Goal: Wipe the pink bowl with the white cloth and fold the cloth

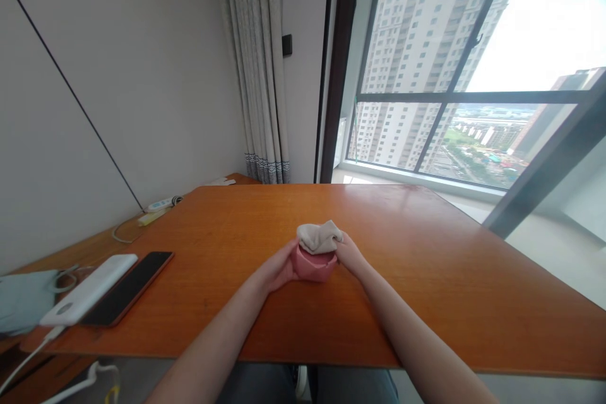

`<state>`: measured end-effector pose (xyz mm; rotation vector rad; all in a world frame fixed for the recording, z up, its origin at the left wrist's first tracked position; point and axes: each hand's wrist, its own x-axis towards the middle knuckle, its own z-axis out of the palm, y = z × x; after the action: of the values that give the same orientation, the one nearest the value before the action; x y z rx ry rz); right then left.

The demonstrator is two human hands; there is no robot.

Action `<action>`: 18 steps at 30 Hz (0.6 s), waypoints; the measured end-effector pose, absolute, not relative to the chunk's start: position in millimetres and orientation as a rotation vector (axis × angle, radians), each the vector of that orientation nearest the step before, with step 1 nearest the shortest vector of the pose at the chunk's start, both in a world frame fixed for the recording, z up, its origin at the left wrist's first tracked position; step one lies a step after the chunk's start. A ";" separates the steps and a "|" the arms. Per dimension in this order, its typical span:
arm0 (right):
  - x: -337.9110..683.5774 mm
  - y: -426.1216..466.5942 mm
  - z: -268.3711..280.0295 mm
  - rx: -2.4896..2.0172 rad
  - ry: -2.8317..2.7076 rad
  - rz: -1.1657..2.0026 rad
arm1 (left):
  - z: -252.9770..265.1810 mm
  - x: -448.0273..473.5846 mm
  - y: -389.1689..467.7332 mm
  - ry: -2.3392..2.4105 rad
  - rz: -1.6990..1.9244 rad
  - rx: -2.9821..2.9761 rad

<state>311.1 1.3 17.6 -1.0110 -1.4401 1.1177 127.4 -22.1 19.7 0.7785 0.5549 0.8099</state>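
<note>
White power bank (89,289) and a black phone (129,287) just sat side by side, lower left; greyish curtain (258,63) hung upper middle, big ol' window (400,98) upper right.

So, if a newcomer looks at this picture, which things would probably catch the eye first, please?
Probably the pink container at the middle of the brown table, with the left hand around its side and the right hand at the pale cloth bunched over its top. Next, the bright window at upper right, showing tall buildings. Then the white device and dark phone, side by side at left.
</note>
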 end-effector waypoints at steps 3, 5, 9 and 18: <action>307.9 0.7 22.5 -0.861 -1.509 1.068 | 14.8 130.0 -19.4 0.626 0.952 0.765; 301.3 -0.4 21.5 -0.818 -1.505 0.973 | 11.8 131.1 -15.9 0.611 1.101 0.731; 290.4 -1.2 12.5 -0.853 -1.496 0.836 | 10.0 129.9 -13.1 0.634 1.293 0.708; 314.3 1.9 20.9 -1.016 -1.419 1.066 | 19.0 129.1 -23.5 0.507 0.852 0.801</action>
<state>314.3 1.9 20.9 -1.0155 -1.4190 1.0662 129.1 -23.5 19.0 0.8010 0.5066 0.8518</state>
